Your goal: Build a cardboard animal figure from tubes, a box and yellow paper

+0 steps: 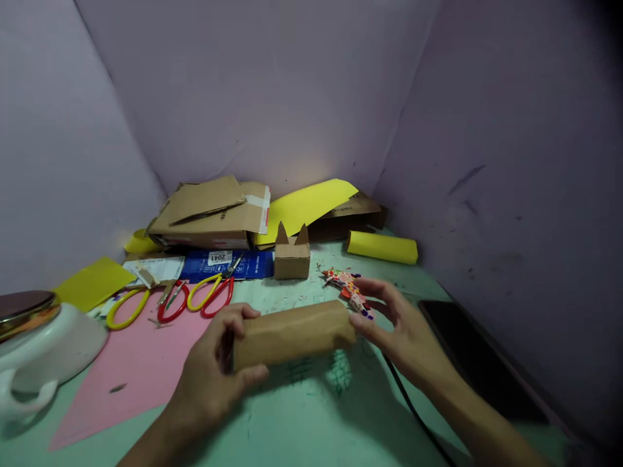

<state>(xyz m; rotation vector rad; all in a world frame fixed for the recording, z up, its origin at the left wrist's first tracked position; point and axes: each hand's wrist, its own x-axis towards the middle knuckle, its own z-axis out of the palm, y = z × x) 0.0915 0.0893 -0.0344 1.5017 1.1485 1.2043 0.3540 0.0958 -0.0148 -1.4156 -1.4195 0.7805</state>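
Note:
A brown cardboard tube [294, 334] lies crosswise above the green tabletop, slightly higher at its right end. Around its left end my left hand [219, 360] is closed, thumb along the lower front and fingers over the top. My right hand [384, 314] is at the tube's right end with fingers apart; its thumb tip overlaps that end, perhaps touching. Just behind this hand lies a bundle of slim, brightly patterned pieces [343, 282], partly hidden by the fingers. A small cardboard box with two pointed ears [292, 259] stands beyond the tube.
Scissors with red and yellow handles [211, 295] lie at left by pink paper [131, 370]. A white mug-like vessel [63, 344] stands far left. Behind are a cardboard box [209, 220], yellow sheet [306, 211] and yellow roll [382, 247]. At right are a dark flat device [477, 350] and black cable [413, 405].

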